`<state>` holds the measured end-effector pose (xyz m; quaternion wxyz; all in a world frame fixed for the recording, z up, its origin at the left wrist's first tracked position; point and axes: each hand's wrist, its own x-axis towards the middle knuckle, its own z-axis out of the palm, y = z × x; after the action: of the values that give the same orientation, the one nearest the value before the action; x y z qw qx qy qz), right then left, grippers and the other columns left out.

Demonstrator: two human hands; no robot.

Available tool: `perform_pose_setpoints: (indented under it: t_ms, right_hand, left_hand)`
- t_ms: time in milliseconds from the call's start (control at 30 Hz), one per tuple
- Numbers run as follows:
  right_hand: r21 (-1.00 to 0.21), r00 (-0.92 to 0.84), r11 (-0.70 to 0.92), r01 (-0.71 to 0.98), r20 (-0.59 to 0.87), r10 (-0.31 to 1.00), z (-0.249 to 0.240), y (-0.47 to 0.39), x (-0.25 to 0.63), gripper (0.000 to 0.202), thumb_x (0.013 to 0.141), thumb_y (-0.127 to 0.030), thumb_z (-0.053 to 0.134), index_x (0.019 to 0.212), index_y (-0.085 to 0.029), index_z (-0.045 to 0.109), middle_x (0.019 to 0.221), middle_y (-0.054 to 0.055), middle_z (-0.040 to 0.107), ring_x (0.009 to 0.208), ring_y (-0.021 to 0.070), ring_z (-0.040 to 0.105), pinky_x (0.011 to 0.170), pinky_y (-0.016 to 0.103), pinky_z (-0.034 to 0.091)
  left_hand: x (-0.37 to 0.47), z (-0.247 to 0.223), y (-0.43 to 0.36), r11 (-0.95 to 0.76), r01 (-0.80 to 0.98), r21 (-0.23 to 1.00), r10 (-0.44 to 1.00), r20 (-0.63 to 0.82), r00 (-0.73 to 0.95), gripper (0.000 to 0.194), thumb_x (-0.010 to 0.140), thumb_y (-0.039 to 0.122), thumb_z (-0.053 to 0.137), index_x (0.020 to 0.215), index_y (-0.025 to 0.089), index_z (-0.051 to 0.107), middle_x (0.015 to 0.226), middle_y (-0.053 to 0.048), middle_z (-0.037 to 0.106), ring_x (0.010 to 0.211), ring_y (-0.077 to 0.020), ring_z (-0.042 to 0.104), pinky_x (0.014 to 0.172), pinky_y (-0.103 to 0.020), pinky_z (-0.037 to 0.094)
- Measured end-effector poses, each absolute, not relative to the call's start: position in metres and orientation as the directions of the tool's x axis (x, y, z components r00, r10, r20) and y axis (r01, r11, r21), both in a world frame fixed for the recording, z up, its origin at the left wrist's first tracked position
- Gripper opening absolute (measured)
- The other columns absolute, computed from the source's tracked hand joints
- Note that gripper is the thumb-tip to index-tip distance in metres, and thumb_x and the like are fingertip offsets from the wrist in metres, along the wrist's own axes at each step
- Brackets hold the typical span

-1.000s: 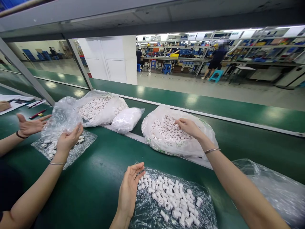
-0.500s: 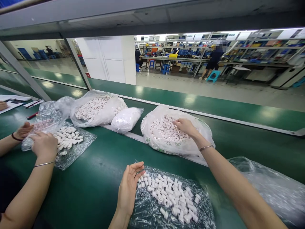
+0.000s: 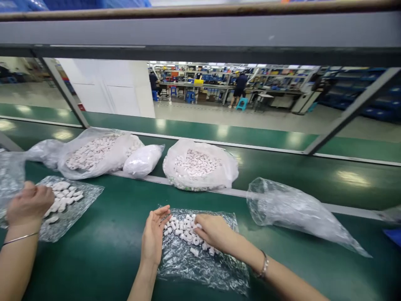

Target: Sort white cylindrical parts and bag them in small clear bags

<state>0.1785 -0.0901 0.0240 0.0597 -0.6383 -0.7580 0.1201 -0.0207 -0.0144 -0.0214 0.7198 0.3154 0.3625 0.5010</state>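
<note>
A loose pile of small white plastic fittings [image 3: 178, 225], short and tube-shaped, lies on a clear plastic bag [image 3: 200, 271] spread flat on the green table. At the pile's left edge my left hand [image 3: 153, 237] is open, palm facing the fittings and fingers slightly bent. My right hand [image 3: 216, 234] is over the pile's right side, its fingers pinched on a white fitting and hiding part of the heap. Beyond the hands stands a large open white bag [image 3: 230, 169] full of the same kind of fittings.
To the left, another person's hand [image 3: 29, 205] is beside white pieces [image 3: 62, 198] on clear plastic. Another filled bag [image 3: 122, 156] and a closed white bag [image 3: 144, 161] stand behind. Clear plastic bags [image 3: 291, 205] lie at right. A grey shelf beam [image 3: 200, 33] crosses overhead.
My right hand has moved from the large white bag down to the pile on the clear plastic. My left hand stays beside the pile. The view has turned to the right.
</note>
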Motion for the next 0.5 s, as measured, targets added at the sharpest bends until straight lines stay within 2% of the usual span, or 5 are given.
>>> perform_pose_setpoints:
  t_ms: [200, 267, 333, 400, 500]
  right_hand:
    - [-0.164, -0.159, 0.174, 0.971, 0.102, 0.982, 0.03, -0.106, 0.18, 0.017, 0.088, -0.031, 0.065, 0.098, -0.018, 0.061, 0.097, 0.008, 0.064, 0.089, 0.0241, 0.061, 0.07, 0.032, 0.049]
    - [-0.17, -0.113, 0.142, 0.975, 0.172, 0.979, 0.044, -0.118, 0.201, 0.016, 0.093, -0.03, 0.058, 0.103, -0.019, 0.06, 0.101, 0.008, 0.064, 0.094, 0.0232, 0.06, 0.077, 0.034, 0.05]
    - [-0.194, -0.009, 0.064, 0.979, 0.271, 0.963, 0.059, -0.136, 0.234, 0.018, 0.099, -0.028, 0.046, 0.108, -0.018, 0.058, 0.106, 0.009, 0.064, 0.098, 0.0226, 0.06, 0.083, 0.036, 0.05]
    - [-0.249, 0.158, -0.054, 0.967, 0.422, 0.892, 0.072, -0.159, 0.277, 0.021, 0.1, -0.031, 0.043, 0.109, -0.02, 0.058, 0.107, 0.009, 0.065, 0.099, 0.0232, 0.061, 0.083, 0.037, 0.051]
    - [-0.236, 0.338, -0.246, 0.94, 0.541, 0.771, 0.08, -0.194, 0.345, 0.029, 0.099, -0.043, 0.042, 0.115, -0.022, 0.056, 0.112, 0.01, 0.063, 0.101, 0.0269, 0.061, 0.083, 0.041, 0.052]
  left_hand:
    - [-0.013, -0.016, -0.022, 0.22, -0.334, 0.916, 0.97, -0.169, 0.174, 0.038, 0.087, 0.053, 0.054, 0.096, 0.018, 0.069, 0.114, -0.009, 0.066, 0.116, -0.0268, 0.056, 0.101, -0.042, 0.045]
    - [-0.002, -0.001, -0.026, 0.137, -0.185, 0.973, 0.977, -0.103, 0.185, 0.036, 0.088, 0.051, 0.052, 0.095, 0.02, 0.069, 0.11, -0.007, 0.067, 0.108, -0.0256, 0.06, 0.095, -0.04, 0.047]
    - [0.02, 0.018, -0.029, -0.029, -0.029, 0.999, 0.948, 0.036, 0.315, 0.032, 0.092, 0.047, 0.048, 0.097, 0.022, 0.067, 0.107, -0.006, 0.067, 0.1, -0.0235, 0.062, 0.091, -0.038, 0.048]
    - [0.056, 0.035, -0.031, -0.277, 0.059, 0.959, 0.822, 0.204, 0.532, 0.028, 0.096, 0.039, 0.044, 0.098, 0.022, 0.066, 0.103, -0.006, 0.067, 0.097, -0.022, 0.062, 0.087, -0.036, 0.048]
    - [0.134, 0.045, -0.031, -0.651, 0.068, 0.756, 0.476, 0.336, 0.813, 0.029, 0.096, 0.021, 0.038, 0.104, 0.02, 0.065, 0.107, -0.008, 0.066, 0.102, -0.0204, 0.061, 0.092, -0.034, 0.047]
